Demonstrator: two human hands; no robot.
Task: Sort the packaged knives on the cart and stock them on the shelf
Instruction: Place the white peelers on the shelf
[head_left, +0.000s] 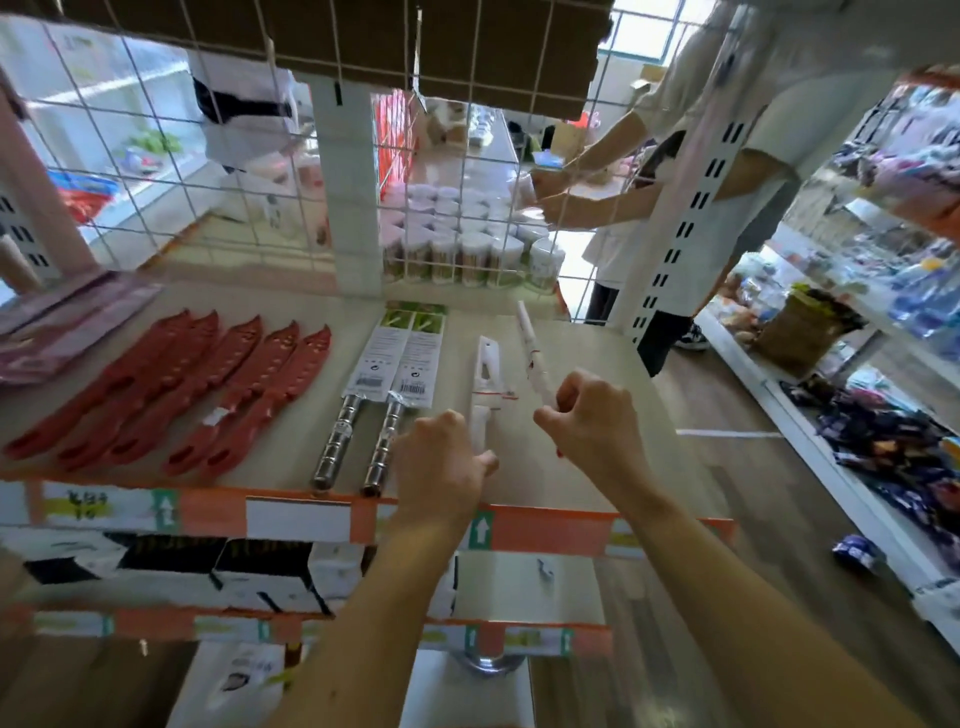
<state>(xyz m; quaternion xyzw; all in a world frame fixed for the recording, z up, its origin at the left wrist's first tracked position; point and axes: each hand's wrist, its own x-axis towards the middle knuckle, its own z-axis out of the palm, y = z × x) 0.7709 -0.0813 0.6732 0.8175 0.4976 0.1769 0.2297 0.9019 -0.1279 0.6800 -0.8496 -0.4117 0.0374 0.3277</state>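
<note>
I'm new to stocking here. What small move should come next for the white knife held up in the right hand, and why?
Probably lay the right hand's raised white knife flat on the shelf, right of the flat white knife the left hand grips. Red knives and steel-handled knives lie in parallel rows by kind.

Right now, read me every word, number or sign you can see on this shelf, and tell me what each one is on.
No word or number reads clearly.
Green tags on the shelf strip: white up arrows, the only clear sign.
Yellow label: handwriting, blurred.
Knife cards: barcodes and print, too small.
White knife in the left hand, thin white knife in the right hand: red marks, unreadable.
Boxes below: black print, blurred.
</note>
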